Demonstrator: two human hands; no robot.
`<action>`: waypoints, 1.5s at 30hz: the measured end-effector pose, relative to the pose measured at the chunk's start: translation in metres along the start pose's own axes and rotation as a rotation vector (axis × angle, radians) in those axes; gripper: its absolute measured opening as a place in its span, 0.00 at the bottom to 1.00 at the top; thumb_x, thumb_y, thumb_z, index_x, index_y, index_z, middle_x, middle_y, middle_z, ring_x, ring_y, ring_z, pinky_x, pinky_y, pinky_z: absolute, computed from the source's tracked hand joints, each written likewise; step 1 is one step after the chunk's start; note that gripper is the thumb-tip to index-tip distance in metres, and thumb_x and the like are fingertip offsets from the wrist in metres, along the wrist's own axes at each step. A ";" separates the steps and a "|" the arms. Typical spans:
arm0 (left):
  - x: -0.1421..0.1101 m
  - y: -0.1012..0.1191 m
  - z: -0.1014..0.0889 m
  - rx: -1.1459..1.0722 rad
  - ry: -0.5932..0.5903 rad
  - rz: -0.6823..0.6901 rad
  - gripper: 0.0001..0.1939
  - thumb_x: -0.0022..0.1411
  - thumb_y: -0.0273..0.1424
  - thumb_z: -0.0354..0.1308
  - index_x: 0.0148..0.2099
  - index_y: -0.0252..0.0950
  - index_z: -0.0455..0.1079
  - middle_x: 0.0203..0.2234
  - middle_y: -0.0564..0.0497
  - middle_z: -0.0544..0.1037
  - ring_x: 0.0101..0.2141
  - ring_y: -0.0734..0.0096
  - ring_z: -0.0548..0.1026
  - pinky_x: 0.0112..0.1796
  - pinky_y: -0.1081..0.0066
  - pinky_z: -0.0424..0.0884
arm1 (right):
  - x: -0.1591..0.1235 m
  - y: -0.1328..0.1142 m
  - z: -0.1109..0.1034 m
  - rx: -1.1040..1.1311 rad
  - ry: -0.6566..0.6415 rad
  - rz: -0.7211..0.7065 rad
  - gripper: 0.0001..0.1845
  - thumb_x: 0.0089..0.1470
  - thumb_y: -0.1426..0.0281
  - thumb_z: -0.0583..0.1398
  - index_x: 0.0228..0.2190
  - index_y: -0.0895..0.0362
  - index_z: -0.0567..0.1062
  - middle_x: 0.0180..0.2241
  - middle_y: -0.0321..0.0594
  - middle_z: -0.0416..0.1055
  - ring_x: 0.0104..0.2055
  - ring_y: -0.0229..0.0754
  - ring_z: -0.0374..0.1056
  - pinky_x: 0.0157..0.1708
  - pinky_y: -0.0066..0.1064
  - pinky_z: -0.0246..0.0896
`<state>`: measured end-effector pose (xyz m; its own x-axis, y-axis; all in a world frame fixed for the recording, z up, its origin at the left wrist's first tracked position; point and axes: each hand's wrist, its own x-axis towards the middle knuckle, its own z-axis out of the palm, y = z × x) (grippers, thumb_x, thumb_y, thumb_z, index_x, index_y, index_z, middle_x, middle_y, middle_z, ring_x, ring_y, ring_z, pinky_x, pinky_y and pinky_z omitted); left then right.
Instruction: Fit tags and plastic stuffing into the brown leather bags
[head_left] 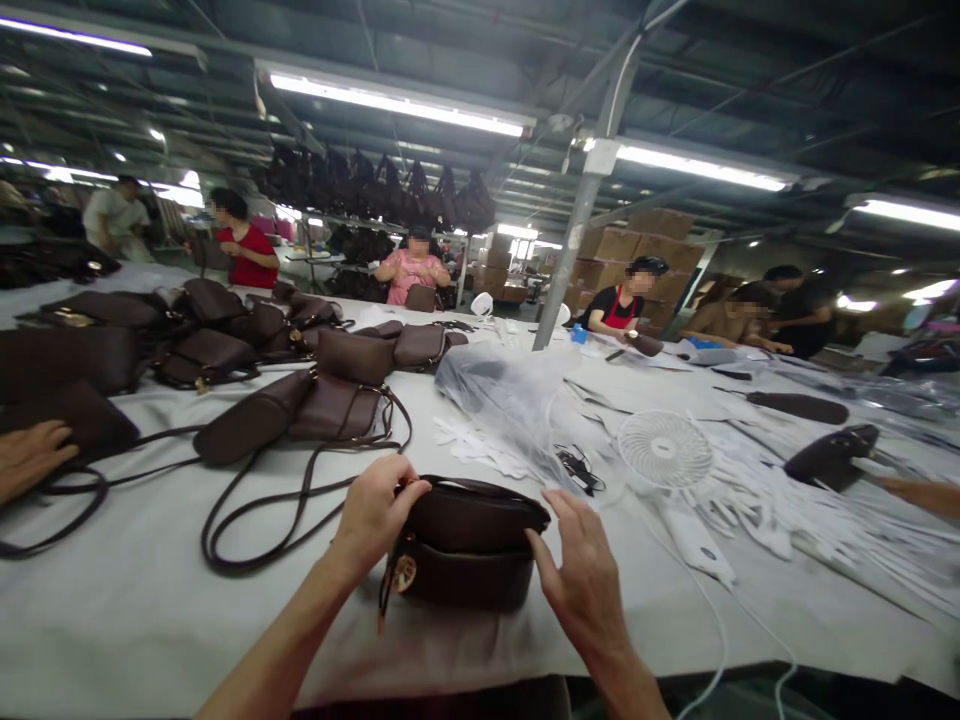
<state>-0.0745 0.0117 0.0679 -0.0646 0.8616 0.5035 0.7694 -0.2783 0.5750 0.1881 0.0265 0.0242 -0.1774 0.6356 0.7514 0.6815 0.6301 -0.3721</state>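
Note:
A small dark brown handbag [469,560] stands upright on the white-covered table in front of me, with a round gold-coloured charm [404,573] hanging at its left side. My left hand [381,508] is closed in a pinch at the bag's upper left corner. At the upper right corner my right hand [583,560] has its thumb at the front and its fingers around the edge, gripping lightly. A thin strap lies along the bag's top. Just beyond my left hand, a long looped strap [217,545] runs across the cloth.
Several brown handbags [337,405] are heaped to the left, near a co-worker's hand [34,455]. Clear plastic sheeting [502,390], a white fan [666,450] with a cable and white strips [832,535] lie ahead and right. Another person's hand [922,493] reaches in from the right. A metal post [574,250] rises beyond.

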 end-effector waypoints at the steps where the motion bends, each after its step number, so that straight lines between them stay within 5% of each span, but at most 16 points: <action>1: 0.000 0.001 -0.001 -0.018 -0.010 -0.012 0.10 0.61 0.32 0.54 0.27 0.37 0.64 0.25 0.53 0.71 0.30 0.67 0.69 0.33 0.69 0.62 | 0.005 -0.013 0.001 -0.034 0.015 -0.081 0.18 0.58 0.70 0.57 0.50 0.56 0.69 0.49 0.50 0.70 0.52 0.51 0.66 0.50 0.45 0.64; 6: -0.005 -0.009 -0.010 -0.255 -0.120 0.086 0.09 0.63 0.30 0.52 0.31 0.37 0.71 0.35 0.48 0.75 0.39 0.66 0.73 0.44 0.67 0.67 | 0.031 -0.063 0.024 -0.031 -0.272 -0.306 0.16 0.60 0.75 0.52 0.48 0.56 0.72 0.47 0.48 0.73 0.49 0.48 0.68 0.50 0.41 0.65; 9: -0.009 -0.028 -0.011 -0.393 -0.131 -0.030 0.07 0.60 0.27 0.53 0.38 0.36 0.72 0.48 0.44 0.74 0.51 0.62 0.70 0.53 0.63 0.64 | 0.043 -0.070 0.039 -0.113 -0.315 -0.300 0.15 0.60 0.74 0.52 0.46 0.58 0.74 0.45 0.49 0.74 0.46 0.50 0.69 0.47 0.44 0.65; 12: -0.011 -0.045 -0.007 -0.571 -0.281 -0.137 0.19 0.58 0.25 0.51 0.52 0.36 0.67 0.54 0.44 0.72 0.54 0.63 0.69 0.54 0.62 0.65 | 0.053 -0.065 0.041 -0.059 -0.361 -0.276 0.14 0.62 0.74 0.50 0.38 0.56 0.75 0.38 0.46 0.74 0.40 0.46 0.70 0.43 0.39 0.66; 16: -0.012 -0.050 -0.001 -0.621 -0.413 -0.083 0.25 0.56 0.25 0.52 0.57 0.39 0.67 0.54 0.48 0.73 0.53 0.64 0.70 0.53 0.64 0.66 | 0.061 -0.043 0.022 -0.006 -0.334 -0.128 0.13 0.61 0.67 0.54 0.43 0.57 0.74 0.46 0.49 0.73 0.48 0.49 0.69 0.48 0.42 0.65; 19: -0.013 -0.047 -0.001 -0.593 -0.395 -0.014 0.25 0.55 0.27 0.55 0.56 0.40 0.68 0.51 0.48 0.74 0.49 0.63 0.71 0.49 0.65 0.67 | 0.069 -0.021 -0.002 0.063 -0.560 0.012 0.17 0.58 0.64 0.57 0.48 0.55 0.74 0.44 0.46 0.75 0.46 0.49 0.71 0.45 0.41 0.67; 23: -0.019 -0.041 0.002 -0.545 -0.338 0.049 0.21 0.53 0.28 0.56 0.51 0.39 0.70 0.44 0.47 0.74 0.45 0.62 0.71 0.47 0.65 0.68 | 0.081 -0.013 -0.032 0.135 -0.776 0.132 0.09 0.55 0.68 0.58 0.34 0.54 0.78 0.31 0.38 0.76 0.33 0.42 0.71 0.33 0.31 0.66; 28: -0.034 -0.023 0.019 -0.473 -0.147 0.036 0.15 0.53 0.27 0.53 0.45 0.38 0.67 0.43 0.46 0.74 0.46 0.60 0.71 0.49 0.62 0.68 | 0.092 -0.019 -0.037 0.083 -0.762 0.028 0.09 0.55 0.72 0.55 0.31 0.54 0.77 0.30 0.37 0.74 0.34 0.40 0.68 0.36 0.31 0.62; 30: -0.037 -0.017 0.021 -0.407 -0.159 0.011 0.15 0.55 0.29 0.53 0.46 0.38 0.66 0.41 0.46 0.74 0.43 0.61 0.73 0.45 0.62 0.70 | 0.096 -0.014 -0.034 0.060 -0.725 0.006 0.09 0.54 0.74 0.56 0.32 0.54 0.77 0.31 0.37 0.74 0.34 0.40 0.68 0.37 0.31 0.62; 37: -0.007 -0.007 -0.006 -0.398 -0.488 0.107 0.23 0.56 0.35 0.56 0.55 0.41 0.70 0.55 0.45 0.72 0.55 0.57 0.69 0.57 0.57 0.64 | 0.105 0.027 -0.048 0.279 -0.889 0.172 0.16 0.48 0.76 0.58 0.37 0.53 0.80 0.34 0.32 0.79 0.36 0.38 0.73 0.39 0.29 0.67; 41: 0.013 -0.001 -0.012 -0.536 -0.637 0.068 0.16 0.61 0.36 0.53 0.50 0.46 0.75 0.53 0.51 0.74 0.54 0.60 0.71 0.57 0.61 0.64 | 0.096 0.039 -0.054 0.429 -0.811 0.265 0.13 0.46 0.72 0.61 0.36 0.54 0.81 0.32 0.34 0.79 0.32 0.38 0.74 0.34 0.29 0.69; 45: 0.024 -0.001 -0.012 -0.701 -0.756 0.004 0.10 0.55 0.35 0.57 0.40 0.40 0.75 0.48 0.48 0.76 0.47 0.60 0.74 0.47 0.66 0.71 | 0.085 0.034 -0.052 0.487 -0.724 0.269 0.12 0.50 0.69 0.61 0.36 0.56 0.81 0.31 0.36 0.78 0.31 0.38 0.73 0.32 0.28 0.68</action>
<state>-0.0843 0.0279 0.0876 0.5403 0.8346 0.1078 0.2101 -0.2578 0.9431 0.2331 0.0787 0.1038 -0.5695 0.8097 0.1415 0.4189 0.4341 -0.7976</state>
